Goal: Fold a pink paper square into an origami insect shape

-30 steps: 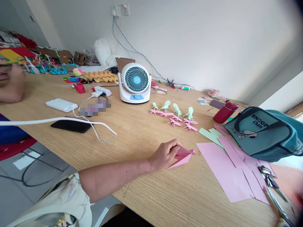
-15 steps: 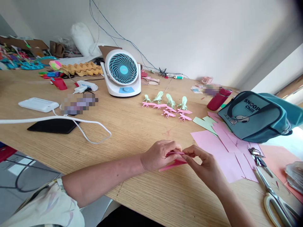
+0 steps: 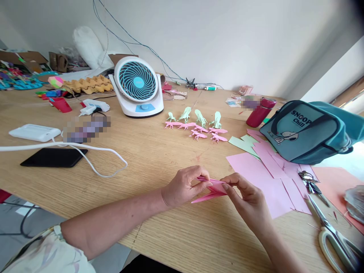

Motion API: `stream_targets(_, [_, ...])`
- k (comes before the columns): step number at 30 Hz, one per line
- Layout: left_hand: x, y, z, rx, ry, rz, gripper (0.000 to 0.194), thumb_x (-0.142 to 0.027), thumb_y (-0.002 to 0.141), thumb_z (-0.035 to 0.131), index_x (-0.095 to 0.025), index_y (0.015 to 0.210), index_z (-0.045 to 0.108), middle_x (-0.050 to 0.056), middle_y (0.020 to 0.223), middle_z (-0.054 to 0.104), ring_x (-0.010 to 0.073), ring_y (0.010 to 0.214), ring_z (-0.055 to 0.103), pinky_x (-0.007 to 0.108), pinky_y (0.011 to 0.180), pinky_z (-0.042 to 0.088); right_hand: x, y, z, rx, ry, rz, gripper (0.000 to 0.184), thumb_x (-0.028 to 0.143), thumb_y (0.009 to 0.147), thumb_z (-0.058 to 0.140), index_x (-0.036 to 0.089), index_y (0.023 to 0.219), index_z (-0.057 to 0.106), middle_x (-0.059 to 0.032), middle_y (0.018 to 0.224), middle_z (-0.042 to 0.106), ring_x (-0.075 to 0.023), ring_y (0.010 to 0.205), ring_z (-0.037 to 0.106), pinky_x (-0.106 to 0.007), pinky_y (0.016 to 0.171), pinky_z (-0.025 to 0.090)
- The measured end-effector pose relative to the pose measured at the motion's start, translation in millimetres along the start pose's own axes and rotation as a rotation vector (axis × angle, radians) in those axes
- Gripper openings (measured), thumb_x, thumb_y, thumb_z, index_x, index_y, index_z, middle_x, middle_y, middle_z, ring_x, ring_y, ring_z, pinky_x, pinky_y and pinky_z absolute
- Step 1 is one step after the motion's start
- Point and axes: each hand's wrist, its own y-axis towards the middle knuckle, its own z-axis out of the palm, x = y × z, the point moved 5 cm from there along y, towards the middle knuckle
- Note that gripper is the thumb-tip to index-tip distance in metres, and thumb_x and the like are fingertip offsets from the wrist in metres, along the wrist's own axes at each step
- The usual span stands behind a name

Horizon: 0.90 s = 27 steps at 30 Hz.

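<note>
A folded piece of pink paper (image 3: 214,192) is held between my two hands, just above the table's near side. My left hand (image 3: 191,184) pinches its upper left part between thumb and fingers. My right hand (image 3: 247,195) grips its right end with thumb and index finger. One pointed flap sticks out to the lower left below my left hand. Farther back stand several pink folded paper insects (image 3: 199,134) and several green folded paper insects (image 3: 201,118). Pink paper sheets (image 3: 261,182) lie to the right of my right hand, with green paper strips (image 3: 243,146) behind them.
Scissors (image 3: 327,223) and a metal clip tool (image 3: 308,178) lie at the right, near orange paper (image 3: 335,178). Behind are a teal bag (image 3: 301,132) and a red bottle (image 3: 260,112). A fan (image 3: 138,85) stands at the back; a white cable (image 3: 113,151) and black phone (image 3: 54,157) lie left.
My left hand has shifted slightly left and its fingers have moved back along the paper, so more of the pink folds show. The whole view has turned a little to the right.
</note>
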Motion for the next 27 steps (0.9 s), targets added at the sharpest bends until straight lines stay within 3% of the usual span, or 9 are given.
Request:
stream_targets(13, [-4,1,2.2,0.024,-0.095,0.000,0.010,-0.023,0.092,0.060,-0.016,0.085,0.062,0.004,0.083,0.069,0.0135,0.079,0.065,0.026,0.077,0.052,7,-2,1,-0.078,-0.027,-0.115,0.015,0.027,0.094,0.060,0.023,0.080,0.065,-0.0014,0.075,0.063,-0.0169,0.070,0.060,-0.031,0.064,0.048])
stream_targets(27, [-8,2,4.7,0.055,-0.048,0.058,0.008,-0.016,0.092,0.059,-0.015,0.088,0.067,0.003,0.081,0.069,0.0130,0.078,0.064,0.024,0.078,0.049,10,-5,9,-0.047,-0.073,-0.167,0.010,0.019,0.094,0.060,0.025,0.089,0.067,-0.0011,0.082,0.063,-0.0156,0.075,0.060,-0.029,0.066,0.047])
